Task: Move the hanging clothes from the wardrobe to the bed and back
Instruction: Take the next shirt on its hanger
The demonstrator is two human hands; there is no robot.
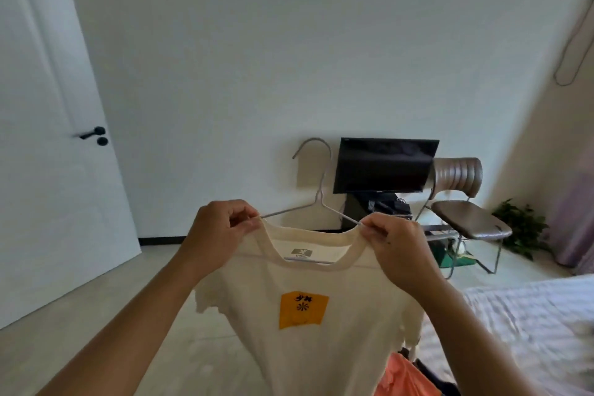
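A cream T-shirt with an orange patch on its chest hangs on a thin metal wire hanger, held up in the middle of the head view. My left hand pinches the shirt's left shoulder together with the hanger wire. My right hand pinches the right shoulder the same way. The hanger's hook stands free above the collar. The bed with a pale striped cover lies at the lower right. An orange garment shows below the shirt. The wardrobe is out of view.
A white door with a black handle stands at the left. Against the far wall are a black monitor on a low stand, a brown chair and a green plant. Pale tiled floor lies between door and bed.
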